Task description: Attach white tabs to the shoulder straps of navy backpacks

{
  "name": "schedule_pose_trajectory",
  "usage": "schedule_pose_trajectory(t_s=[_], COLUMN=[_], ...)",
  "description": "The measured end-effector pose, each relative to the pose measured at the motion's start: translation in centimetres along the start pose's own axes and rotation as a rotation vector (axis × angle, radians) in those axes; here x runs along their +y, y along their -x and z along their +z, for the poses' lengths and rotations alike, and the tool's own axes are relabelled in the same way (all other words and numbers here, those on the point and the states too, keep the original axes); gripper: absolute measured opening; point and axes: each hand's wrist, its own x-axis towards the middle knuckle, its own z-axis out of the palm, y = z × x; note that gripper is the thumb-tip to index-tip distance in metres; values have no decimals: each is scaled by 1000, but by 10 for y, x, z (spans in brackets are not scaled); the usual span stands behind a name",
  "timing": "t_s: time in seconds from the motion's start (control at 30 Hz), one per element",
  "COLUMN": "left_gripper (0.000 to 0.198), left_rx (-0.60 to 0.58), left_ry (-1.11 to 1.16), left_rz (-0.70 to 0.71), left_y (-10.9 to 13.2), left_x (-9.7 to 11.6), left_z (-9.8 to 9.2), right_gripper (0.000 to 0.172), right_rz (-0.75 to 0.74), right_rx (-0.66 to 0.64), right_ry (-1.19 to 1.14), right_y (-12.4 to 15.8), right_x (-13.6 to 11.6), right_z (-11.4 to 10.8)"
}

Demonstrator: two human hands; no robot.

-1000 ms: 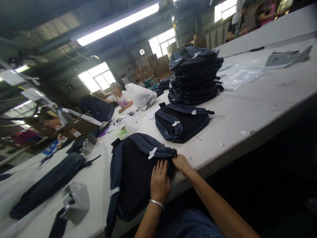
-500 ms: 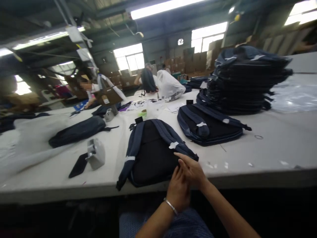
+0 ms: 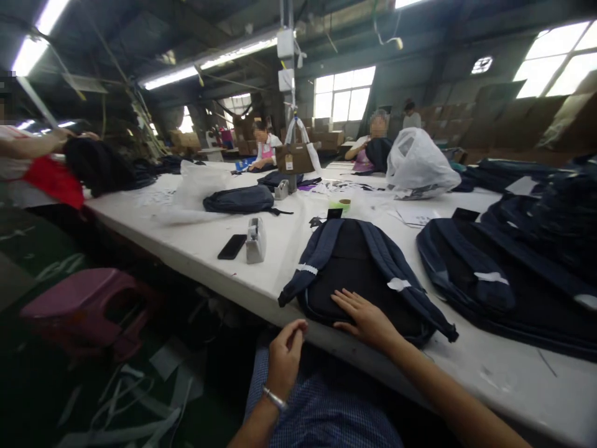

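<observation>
A dark navy backpack (image 3: 347,274) lies on the white table with its back panel and two shoulder straps facing up. White bands wrap round both straps, and a black tag shows at its top. My right hand (image 3: 366,317) rests flat on the lower back panel, fingers stretched out. Just off the table's front edge, left of the backpack's lower end, my left hand (image 3: 285,354) is raised with fingers curled and pressed together. Whatever it may pinch is too small to make out. A second navy backpack (image 3: 466,267) lies close by on the right, also straps up.
A tape dispenser (image 3: 255,241) and a black phone (image 3: 232,247) are left of the backpack. Farther back are another dark bag (image 3: 239,199), a tape roll (image 3: 344,204) and a white plastic bag (image 3: 420,165). A pink stool (image 3: 79,298) stands on the floor. Several people are around the table.
My view has swung left. My hands, together at the backpack's lower right corner before, are now apart: the right flat on the panel, the left drawn away past the table edge.
</observation>
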Motion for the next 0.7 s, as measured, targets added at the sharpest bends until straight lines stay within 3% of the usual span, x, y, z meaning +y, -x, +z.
schedule_pose_trajectory(t_s=[0.17,0.33,0.47,0.6,0.7], left_gripper=[42,67,93,87,66], left_rx=[102,147,154,220,239], left_ry=[176,139,-14,-203,-151], left_rz=[-65,-47,36,-45,-55], left_y=[-18,-37,-51,-67,-76], left_x=[-9,0,8,13,13], left_z=[8,31,44,45,42], right_gripper=[41,44,47,47,48], right_rz=[116,287,319,315,299], right_rx=[104,179,202,215,214], right_ry=[-161,-272,-278,-268,-269], right_y=[5,9,11,13,14], right_x=[11,9,12,17,17], right_z=[-1,-8,-8,-6,-6])
